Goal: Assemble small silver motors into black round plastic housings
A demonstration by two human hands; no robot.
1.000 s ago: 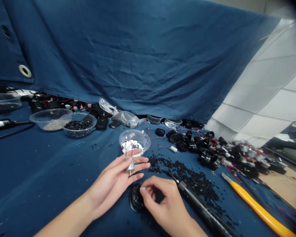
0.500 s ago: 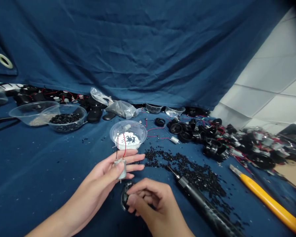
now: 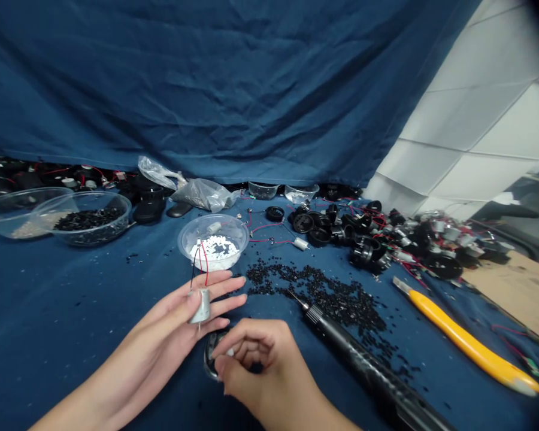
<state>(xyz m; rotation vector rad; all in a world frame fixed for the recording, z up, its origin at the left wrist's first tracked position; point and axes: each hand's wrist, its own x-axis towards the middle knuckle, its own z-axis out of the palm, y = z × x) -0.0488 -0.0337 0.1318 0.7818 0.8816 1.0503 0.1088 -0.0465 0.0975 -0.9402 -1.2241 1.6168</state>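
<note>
Blue cloth (image 3: 117, 335) covers the bench. Far left, a clear bowl (image 3: 87, 230) of black granules. Left hand (image 3: 161, 323) grips a small silver DC motor (image 3: 202, 306), wires upward, near a bowl of white pellets (image 3: 211, 239). Right hand (image 3: 256, 365) curls around a round black housing (image 3: 212, 354). Right: black electric screwdriver (image 3: 363, 359), yellow utility knife (image 3: 467, 341).

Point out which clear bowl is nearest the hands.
The bowl of white granules, just beyond the left hand; the others, such as the bowl of black granules, sit farther back.

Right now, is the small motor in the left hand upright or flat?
Upright: the motor sits in the left hand, shaft down, wires rising above it.
</note>
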